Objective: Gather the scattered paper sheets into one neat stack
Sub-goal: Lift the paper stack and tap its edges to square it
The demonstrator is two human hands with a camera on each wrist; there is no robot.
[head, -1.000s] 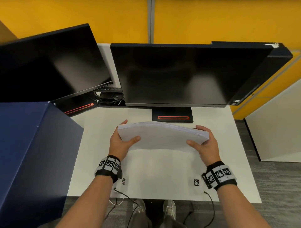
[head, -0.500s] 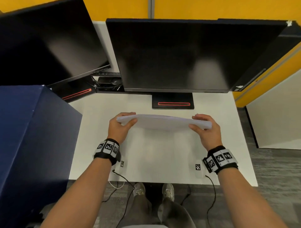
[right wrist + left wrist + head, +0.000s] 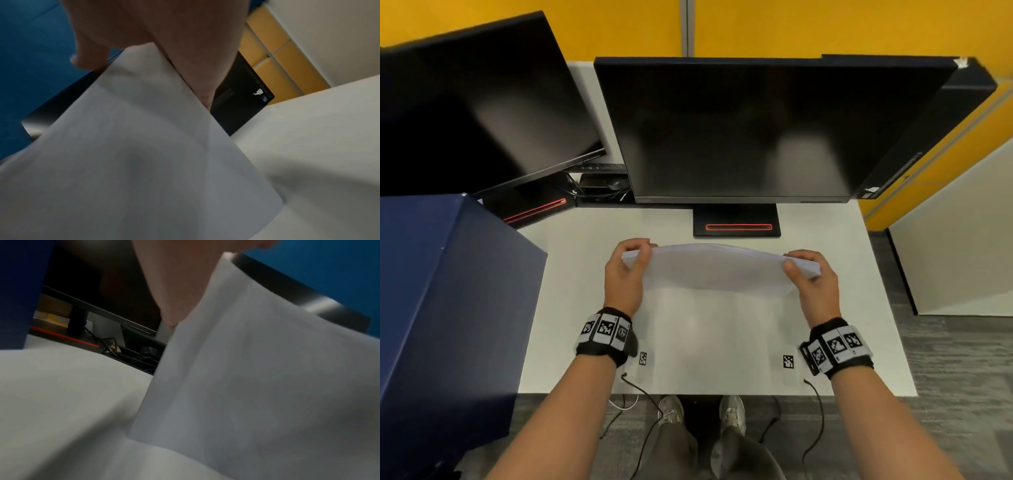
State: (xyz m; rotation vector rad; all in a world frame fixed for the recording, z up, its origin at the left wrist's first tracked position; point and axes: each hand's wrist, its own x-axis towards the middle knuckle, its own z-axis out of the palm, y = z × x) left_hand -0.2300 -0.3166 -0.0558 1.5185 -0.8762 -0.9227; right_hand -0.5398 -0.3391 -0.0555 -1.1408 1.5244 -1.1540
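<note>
A thick stack of white paper sheets (image 3: 717, 269) stands on its long lower edge on the white desk (image 3: 585, 274), tilted and bowed in the middle. My left hand (image 3: 628, 263) grips its left end, fingers curled over the top. My right hand (image 3: 808, 274) grips its right end the same way. In the left wrist view the paper stack (image 3: 257, 386) fills the right half below my hand (image 3: 176, 280). In the right wrist view the paper stack (image 3: 133, 154) fills the lower left under my hand (image 3: 174, 40).
A large black monitor (image 3: 756, 130) stands right behind the stack, its base (image 3: 736, 222) close to the paper. A second monitor (image 3: 476, 113) is at the back left. A dark blue box (image 3: 441, 308) rises at the left desk edge. Cables (image 3: 602, 188) lie between the monitors.
The stack has been tipped from lying nearly flat in my hands up onto its long edge. My fingers have curled further over its top ends.
</note>
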